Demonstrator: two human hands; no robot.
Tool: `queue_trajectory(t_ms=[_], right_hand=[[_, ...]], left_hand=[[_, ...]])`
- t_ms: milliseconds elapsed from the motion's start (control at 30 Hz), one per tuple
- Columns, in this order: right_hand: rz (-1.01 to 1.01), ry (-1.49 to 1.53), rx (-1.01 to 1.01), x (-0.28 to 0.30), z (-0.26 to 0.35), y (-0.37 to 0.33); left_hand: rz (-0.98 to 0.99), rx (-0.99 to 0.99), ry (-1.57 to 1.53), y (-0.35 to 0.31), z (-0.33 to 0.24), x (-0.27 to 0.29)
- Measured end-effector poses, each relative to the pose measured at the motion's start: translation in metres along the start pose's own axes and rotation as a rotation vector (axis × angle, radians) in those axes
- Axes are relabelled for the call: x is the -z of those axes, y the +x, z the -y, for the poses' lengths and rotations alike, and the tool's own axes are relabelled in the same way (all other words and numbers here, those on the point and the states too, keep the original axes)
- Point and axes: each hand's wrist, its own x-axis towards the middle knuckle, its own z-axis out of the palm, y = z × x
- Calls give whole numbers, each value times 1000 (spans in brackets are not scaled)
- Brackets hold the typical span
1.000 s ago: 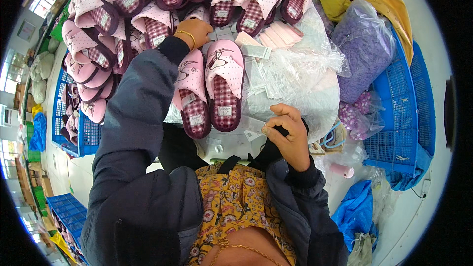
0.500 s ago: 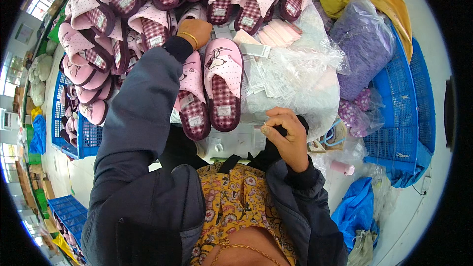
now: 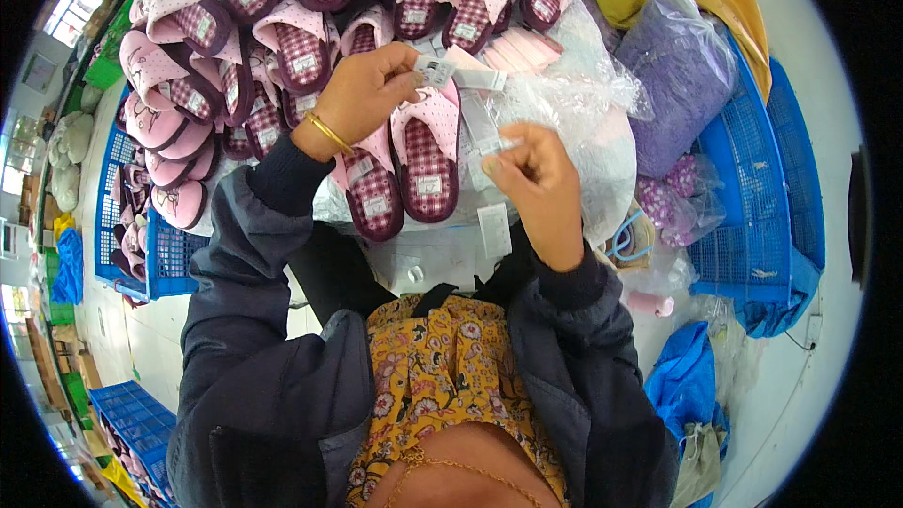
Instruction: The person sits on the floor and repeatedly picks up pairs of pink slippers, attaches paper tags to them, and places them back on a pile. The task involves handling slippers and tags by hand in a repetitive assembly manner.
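My left hand (image 3: 365, 92) is closed in a pinch on a small white tag (image 3: 434, 71), above a pair of pink slippers with plaid insoles and dark soles. The near slipper (image 3: 374, 203) lies partly under my left wrist; beside it is the other slipper (image 3: 430, 165) of the pair. My right hand (image 3: 536, 179) pinches thumb to fingers just right of the slippers; what it holds is too small to make out. White printed tags and clear plastic lie near its fingertips, and a pale tag (image 3: 493, 230) shows just below it.
Several more pink slippers (image 3: 301, 45) are heaped at the far left of the table. Pink cards (image 3: 522, 50) and clear plastic (image 3: 574, 99) lie to the right. A bagged purple bundle (image 3: 673, 80) leans on blue crates (image 3: 752, 198); another blue crate (image 3: 174, 259) stands at left.
My left hand has drawn back toward me from among the far slippers and now holds a white tag. My right hand has moved up and away from me, nearer to the left one.
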Motion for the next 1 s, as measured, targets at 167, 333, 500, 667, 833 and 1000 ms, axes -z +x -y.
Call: queue_trajectory(t_ms=[167,333,500,667,833,1000], right_hand=[[16,47,-4,-21,2,21],[-8,57,-1,-24,-3,20],[-3,64,-34,-26,-4,16],[28,82,-46,-25,-11,15],[54,114,-63,-25,-8,12],[45,141,-76,-24,-11,11]], left_hand=[[-30,-111,100,-27,-30,-27],[-69,-221,132,-39,-35,-35],[-73,-292,198,-43,-33,-38],[-66,-318,247,-46,-31,-40],[-70,-359,232,-48,-28,-42],[16,-314,198,-50,-30,-42]])
